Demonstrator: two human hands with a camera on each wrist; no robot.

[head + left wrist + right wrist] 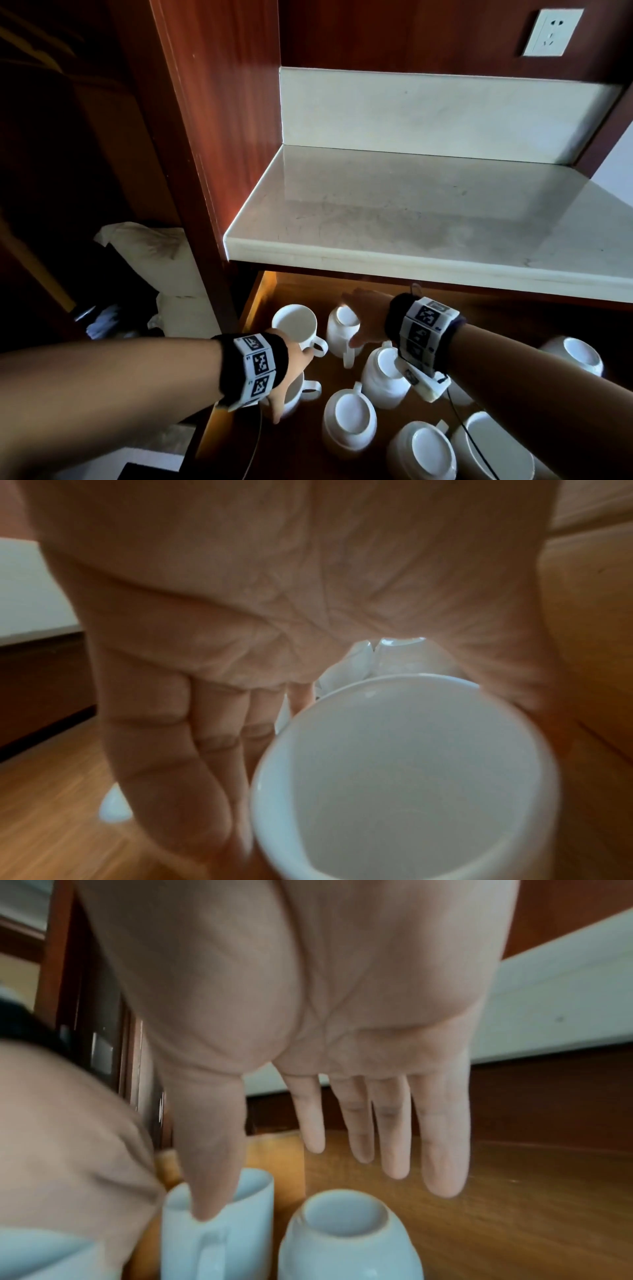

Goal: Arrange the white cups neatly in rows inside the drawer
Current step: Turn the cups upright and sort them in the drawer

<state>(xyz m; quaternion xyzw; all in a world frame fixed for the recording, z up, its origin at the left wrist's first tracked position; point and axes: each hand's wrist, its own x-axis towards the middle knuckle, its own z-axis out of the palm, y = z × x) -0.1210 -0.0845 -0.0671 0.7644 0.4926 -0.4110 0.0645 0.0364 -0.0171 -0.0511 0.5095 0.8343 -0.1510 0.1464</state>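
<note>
My right hand (364, 320) hovers with a wide, empty grip over the inverted cup (342, 329), centre-left of frame in the drawer (260, 301), directly below my palm. Left hand (291, 373) wraps the upright cup (404, 777) at lower left.

Eight white cups (349, 418) in one open drawer (260, 301), two upright and six upside down, two hands, two wristbands (255, 368), one wall socket (552, 32)
</note>
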